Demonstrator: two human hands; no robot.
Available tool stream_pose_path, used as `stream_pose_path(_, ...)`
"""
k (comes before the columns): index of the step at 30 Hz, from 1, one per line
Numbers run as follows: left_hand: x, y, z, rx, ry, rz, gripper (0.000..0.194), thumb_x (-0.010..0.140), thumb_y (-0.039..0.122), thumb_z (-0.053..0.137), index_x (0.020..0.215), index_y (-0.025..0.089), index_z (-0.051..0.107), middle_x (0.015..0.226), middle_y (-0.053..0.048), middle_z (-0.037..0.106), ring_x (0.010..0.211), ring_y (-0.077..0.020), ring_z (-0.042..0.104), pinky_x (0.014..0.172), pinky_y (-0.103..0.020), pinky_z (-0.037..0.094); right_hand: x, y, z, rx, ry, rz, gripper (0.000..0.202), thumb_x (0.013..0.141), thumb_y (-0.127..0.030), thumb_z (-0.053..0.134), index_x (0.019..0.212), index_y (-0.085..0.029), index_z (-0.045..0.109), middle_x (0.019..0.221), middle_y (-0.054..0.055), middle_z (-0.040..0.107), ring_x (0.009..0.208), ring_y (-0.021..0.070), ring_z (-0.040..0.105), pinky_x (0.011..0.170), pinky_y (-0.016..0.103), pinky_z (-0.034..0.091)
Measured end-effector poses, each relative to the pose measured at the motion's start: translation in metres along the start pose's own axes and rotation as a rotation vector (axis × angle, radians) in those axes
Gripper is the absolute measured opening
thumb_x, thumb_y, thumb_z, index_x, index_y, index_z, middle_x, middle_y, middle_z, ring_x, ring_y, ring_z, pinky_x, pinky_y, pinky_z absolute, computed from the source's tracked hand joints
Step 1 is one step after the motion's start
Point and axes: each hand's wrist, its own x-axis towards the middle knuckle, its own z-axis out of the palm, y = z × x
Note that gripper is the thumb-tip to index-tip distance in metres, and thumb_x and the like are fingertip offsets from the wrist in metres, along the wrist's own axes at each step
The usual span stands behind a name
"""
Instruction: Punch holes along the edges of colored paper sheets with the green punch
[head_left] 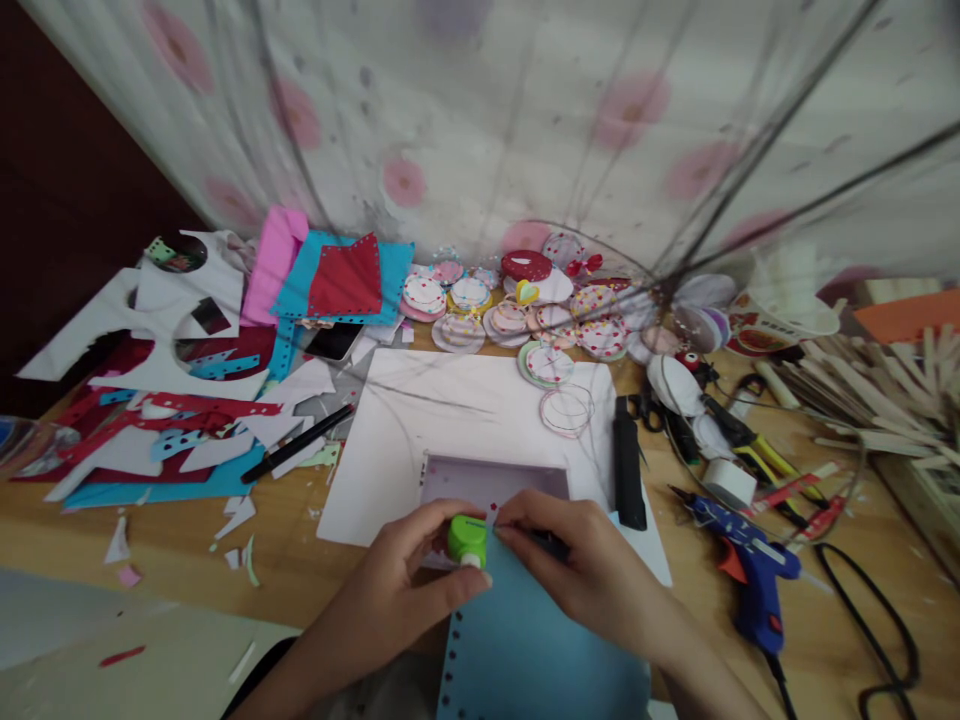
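My left hand is closed round a small green craft punch, its thumb at the punch's pale lower part. Against the punch lies the top edge of a blue sheet of paper. Small punched holes run down the sheet's left side. Fingers of my right hand pinch the sheet's top edge just right of the punch. A dark object shows partly beneath that hand; its kind is hidden. Behind both hands is a shallow lilac tray or box on a white sheet.
Paper scraps and a black pen lie at left. Layered paper circles line the back. A black utility knife, blue glue gun, pliers, tape roll and wooden sticks lie at right.
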Motion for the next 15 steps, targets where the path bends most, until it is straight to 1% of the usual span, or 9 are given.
stream_pose_path(3,0.0008,0.0026,0.0006,0.006,0.015,-0.016,0.046,0.074,0.031,0.072,0.118,0.022,0.059,0.110,-0.005,0.065,0.105,-0.0226,0.059,0.087,-0.029,0.050,-0.0006,-0.0004,0.0001,0.026,0.000,-0.008,0.014,0.092,-0.021,0.050,0.091,-0.021,0.064,0.079,0.000,0.070,0.068,0.0135,0.063,0.062,0.022,0.044)
stream_pose_path(6,0.0016,0.0055,0.0007,0.049,0.036,-0.023,0.042,0.074,0.034,0.072,0.111,0.020,0.062,0.103,-0.006,0.066,0.099,-0.0235,0.060,0.082,-0.030,0.052,-0.0012,0.0001,0.0003,0.022,-0.008,-0.006,0.015,0.093,-0.021,0.049,0.092,-0.021,0.064,0.078,0.000,0.070,0.068,0.0139,0.063,0.063,0.023,0.044)
stream_pose_path(10,0.0036,0.0074,0.0003,0.146,0.065,0.012,0.035,0.071,0.036,0.074,0.100,0.018,0.064,0.093,-0.005,0.066,0.090,-0.0225,0.061,0.073,-0.027,0.051,-0.0007,0.0016,0.0009,0.024,-0.007,-0.013,0.016,0.093,-0.021,0.048,0.092,-0.021,0.064,0.079,0.000,0.070,0.070,0.0143,0.063,0.064,0.023,0.045)
stream_pose_path(15,0.0072,0.0101,0.0008,0.242,0.091,0.066,0.029,0.073,0.033,0.073,0.096,0.018,0.065,0.086,-0.003,0.066,0.083,-0.0201,0.060,0.071,-0.025,0.048,0.0004,0.0027,0.0022,0.040,-0.001,-0.011,0.015,0.093,-0.020,0.048,0.091,-0.021,0.063,0.079,0.000,0.069,0.070,0.0139,0.063,0.065,0.023,0.045)
